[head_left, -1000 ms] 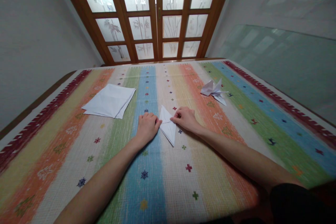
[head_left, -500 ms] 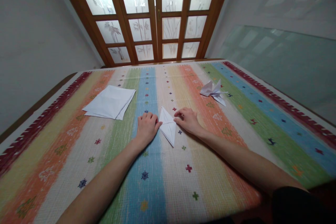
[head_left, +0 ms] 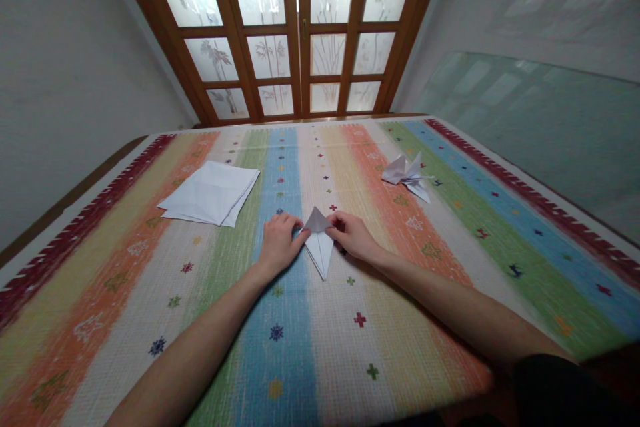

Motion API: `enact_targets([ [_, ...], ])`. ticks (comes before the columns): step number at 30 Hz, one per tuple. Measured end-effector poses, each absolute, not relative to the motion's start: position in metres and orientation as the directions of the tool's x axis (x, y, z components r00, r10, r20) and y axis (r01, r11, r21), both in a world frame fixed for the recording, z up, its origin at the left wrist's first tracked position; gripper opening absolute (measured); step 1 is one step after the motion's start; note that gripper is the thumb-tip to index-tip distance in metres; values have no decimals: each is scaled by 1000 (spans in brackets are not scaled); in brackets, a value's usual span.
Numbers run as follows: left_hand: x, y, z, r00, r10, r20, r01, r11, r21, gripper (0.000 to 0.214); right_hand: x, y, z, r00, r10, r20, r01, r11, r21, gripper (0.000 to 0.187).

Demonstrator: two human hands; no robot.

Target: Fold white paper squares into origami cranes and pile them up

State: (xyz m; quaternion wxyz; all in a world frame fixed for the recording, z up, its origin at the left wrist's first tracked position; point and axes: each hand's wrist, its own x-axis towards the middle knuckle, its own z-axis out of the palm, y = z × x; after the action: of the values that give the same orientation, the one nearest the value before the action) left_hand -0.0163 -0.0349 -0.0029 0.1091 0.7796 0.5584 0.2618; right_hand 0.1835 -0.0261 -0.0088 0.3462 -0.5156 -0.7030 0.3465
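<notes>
"What takes up the most room?"

"The striped tablecloth (head_left: pixel 270 360), spread over the table with bands of red, yellow, orange, green and blue."

"And behind it?"

"Wooden doors (head_left: pixel 293 47) with frosted panes, plants drawn on the glass. A pale green panel (head_left: pixel 540 113) runs along the wall on the right."

"Next size down?"

"The white sheets (head_left: pixel 210 193), lying flat on the cloth, left of the left hand and farther from the person. They overlap a little out of line, so the lower edges show."

"How are the hands?"

"Both nearly closed. The left hand (head_left: pixel 281 240) has its fingers curled in, thumb and fingers pinching the left edge of the folded paper (head_left: pixel 320 247). The right hand (head_left: pixel 354 235) pinches the opposite edge between thumb and bent fingers."

"Anything smaller?"

"A white paper bird (head_left: pixel 409 177), wings spread, on the right part of the cloth, beyond the right hand and well apart from it."

"And the folded paper itself?"

"The smallest. It sits between the hands near the middle of the table, a narrow diamond, one tip towards the person. Its far part is greyer and looks tilted up; a crease runs down the near part."
</notes>
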Motion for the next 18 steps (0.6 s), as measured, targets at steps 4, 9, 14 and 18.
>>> enact_targets([
  [4, -17, -32, -1, 165, 950, 264, 544, -310, 780, 17, 183, -25, -4, -230, 963, 143, 137, 178, -974, 7],
  [9, -12, -32, 1, 35, 947, 320, 216, -320, 923, 29, 185, -22, -2, -119, 973, 197, 20, 201, -979, 19],
  [14, -8, -40, 9, -1, 903, 430, 265, -414, 871, 14, 188, -24, 3, -211, 959, 190, 9, 196, -981, 24],
  [18, -11, -49, 21, 40, 763, 645, 441, -593, 674, 12, 194, -33, 17, -168, 879, 447, 235, 476, -848, 8],
])
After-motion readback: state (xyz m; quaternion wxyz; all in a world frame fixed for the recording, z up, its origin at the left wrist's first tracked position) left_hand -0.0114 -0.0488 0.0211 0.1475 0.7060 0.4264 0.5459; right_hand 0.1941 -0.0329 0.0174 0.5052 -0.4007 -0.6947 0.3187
